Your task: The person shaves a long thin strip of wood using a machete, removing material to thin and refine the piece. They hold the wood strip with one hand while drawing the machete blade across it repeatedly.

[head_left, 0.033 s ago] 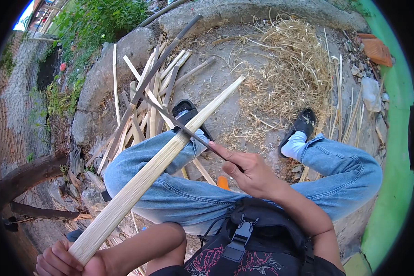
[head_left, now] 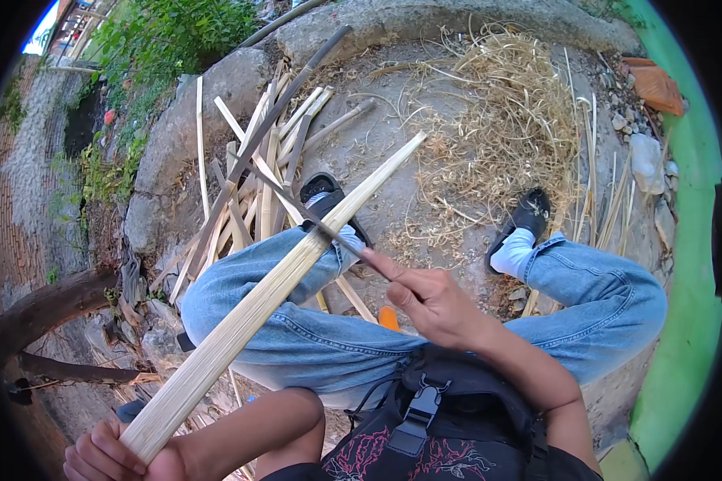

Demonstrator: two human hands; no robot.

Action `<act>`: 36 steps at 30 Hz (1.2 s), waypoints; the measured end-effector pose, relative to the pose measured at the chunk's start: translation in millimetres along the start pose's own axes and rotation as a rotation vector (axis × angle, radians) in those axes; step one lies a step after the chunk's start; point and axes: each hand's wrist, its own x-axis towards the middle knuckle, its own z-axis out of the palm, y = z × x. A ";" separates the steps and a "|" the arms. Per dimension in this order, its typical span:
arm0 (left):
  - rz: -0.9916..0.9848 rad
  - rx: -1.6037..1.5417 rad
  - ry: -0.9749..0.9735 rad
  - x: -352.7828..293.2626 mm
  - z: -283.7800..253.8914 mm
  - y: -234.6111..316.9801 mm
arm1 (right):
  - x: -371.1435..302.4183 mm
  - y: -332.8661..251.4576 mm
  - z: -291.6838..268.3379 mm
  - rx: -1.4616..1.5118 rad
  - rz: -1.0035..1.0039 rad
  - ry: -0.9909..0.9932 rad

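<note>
1. Head view, thing: long pale strip point(head_left: 249, 321), wood or bamboo by the look, runs slantwise from lower left over the left leg of the jeans point(head_left: 217, 272), narrowing to the far tip. Can't tell if it touches the leg.
2. Head view, left hand point(head_left: 108, 455): fingers wrapped around the strip's broad near end.
3. Head view, right hand point(head_left: 429, 301): fingers closed on a narrow dark blade point(head_left: 285, 192), index finger along it; blade crosses the strip. Handle hidden.
4. Head view, around: loose strips point(head_left: 273, 172) piled left, curly shavings point(head_left: 505, 120) ahead, orange object point(head_left: 387, 318) below right hand.
5. Handling, judged: light, fairly stiff, springier toward thin tip; dry grain grips well, edges may splinter. Best hold: broad end, clear of blade.
</note>
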 end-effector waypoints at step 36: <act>-0.073 0.091 0.163 6.5 14.9 -0.5 | 6.1 -24.1 -7.9 0.155 0.231 -0.188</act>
